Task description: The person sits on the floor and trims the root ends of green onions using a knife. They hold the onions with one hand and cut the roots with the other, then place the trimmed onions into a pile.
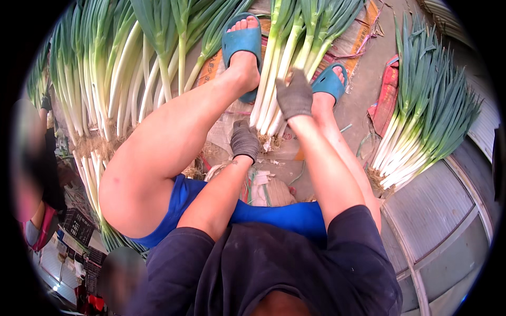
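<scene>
A small bunch of large green onions (264, 100) lies between my feet, with green leaves pointing away from me and roots towards me. My left hand (244, 138), in a grey knit glove, is beside the root ends; its fingertips are partly hidden. My right hand (295, 94), in a brownish-grey glove, lies against the right side of the white stalks, higher up. Its fingers are blurred, and how firmly they grip does not show. Some hairy roots (270, 143) with bits of peeled skin sit near my left hand.
Long rows of green onions (93, 75) lie at left. Another bunch (419, 118) rests at right by a red sack (387, 94) and metal-framed panels (431, 205). Printed sacking (221, 128) covers the ground. Another person (49, 170) is at far left, near black crates (78, 226).
</scene>
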Motion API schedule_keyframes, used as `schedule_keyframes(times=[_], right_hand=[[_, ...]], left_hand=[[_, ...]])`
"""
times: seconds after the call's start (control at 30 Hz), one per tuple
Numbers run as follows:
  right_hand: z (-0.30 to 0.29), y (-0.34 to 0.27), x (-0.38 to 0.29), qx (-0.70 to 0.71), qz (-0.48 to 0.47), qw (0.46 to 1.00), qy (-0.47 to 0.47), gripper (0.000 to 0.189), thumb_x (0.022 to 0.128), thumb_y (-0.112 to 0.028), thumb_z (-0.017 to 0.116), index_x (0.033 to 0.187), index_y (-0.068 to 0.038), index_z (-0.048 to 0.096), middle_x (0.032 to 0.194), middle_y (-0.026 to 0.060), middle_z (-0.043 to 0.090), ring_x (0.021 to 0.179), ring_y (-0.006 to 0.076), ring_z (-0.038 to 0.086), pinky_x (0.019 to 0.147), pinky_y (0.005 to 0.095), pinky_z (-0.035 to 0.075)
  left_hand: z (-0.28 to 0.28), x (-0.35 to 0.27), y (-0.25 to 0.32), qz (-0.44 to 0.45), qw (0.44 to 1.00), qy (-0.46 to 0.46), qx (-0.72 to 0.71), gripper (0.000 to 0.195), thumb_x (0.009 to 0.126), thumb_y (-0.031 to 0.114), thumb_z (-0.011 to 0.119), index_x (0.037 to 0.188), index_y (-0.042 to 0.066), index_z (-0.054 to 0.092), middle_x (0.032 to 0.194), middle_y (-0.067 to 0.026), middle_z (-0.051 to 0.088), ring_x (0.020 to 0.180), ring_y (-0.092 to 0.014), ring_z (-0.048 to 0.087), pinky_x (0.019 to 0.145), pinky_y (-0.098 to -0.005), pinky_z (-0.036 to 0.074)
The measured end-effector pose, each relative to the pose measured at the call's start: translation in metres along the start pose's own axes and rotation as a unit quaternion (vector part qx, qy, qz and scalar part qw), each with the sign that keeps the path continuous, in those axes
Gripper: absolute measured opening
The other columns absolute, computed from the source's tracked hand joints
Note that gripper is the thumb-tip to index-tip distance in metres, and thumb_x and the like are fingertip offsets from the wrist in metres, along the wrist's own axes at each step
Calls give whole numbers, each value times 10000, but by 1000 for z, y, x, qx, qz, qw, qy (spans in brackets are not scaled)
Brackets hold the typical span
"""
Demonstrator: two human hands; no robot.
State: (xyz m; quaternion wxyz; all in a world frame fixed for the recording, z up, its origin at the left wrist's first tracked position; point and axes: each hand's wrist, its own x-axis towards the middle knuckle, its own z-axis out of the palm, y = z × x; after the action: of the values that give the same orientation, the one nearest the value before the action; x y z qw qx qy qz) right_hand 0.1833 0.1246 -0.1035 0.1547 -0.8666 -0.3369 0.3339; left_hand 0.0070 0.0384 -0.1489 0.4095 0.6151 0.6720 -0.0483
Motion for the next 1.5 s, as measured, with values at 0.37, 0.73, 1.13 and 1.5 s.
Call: schedule_keyframes(times=[0.37,0.73,1.13,1.5], right_hand=[[32,9,-31,-192,60,969,-145,390,836,-255,632,1088,36,568,993,271,663,988,402,644,863,466,513],[46,10,-52,-149,54,984,-74,435,832,-220,643,1123,59,479,957,267,655,942,414,644,825,480,510],[46,12,-50,-126,80,986,-76,441,802,-222,672,1114,47,514,977,278,658,965,412,642,846,475,509],[58,20,-36,-89,90,985,-118,499,754,-287,690,1168,-15,632,1050,205,683,989,349,652,895,402,501]], left_hand=[[9,7,-25,6,1000,7,-17,212,833,135,598,1001,13,643,1002,-266,601,946,-430,583,834,-476,462],[7,8,-33,1,999,-10,-41,269,835,142,609,1073,16,626,1086,-251,579,1008,-427,568,886,-469,456],[1,8,-29,-23,998,-26,-53,316,824,134,618,1110,-2,611,1119,-269,567,1033,-426,565,912,-453,451],[-5,13,-30,-46,995,-47,-71,347,817,149,602,1108,-39,615,1109,-276,588,1041,-423,577,917,-439,455]])
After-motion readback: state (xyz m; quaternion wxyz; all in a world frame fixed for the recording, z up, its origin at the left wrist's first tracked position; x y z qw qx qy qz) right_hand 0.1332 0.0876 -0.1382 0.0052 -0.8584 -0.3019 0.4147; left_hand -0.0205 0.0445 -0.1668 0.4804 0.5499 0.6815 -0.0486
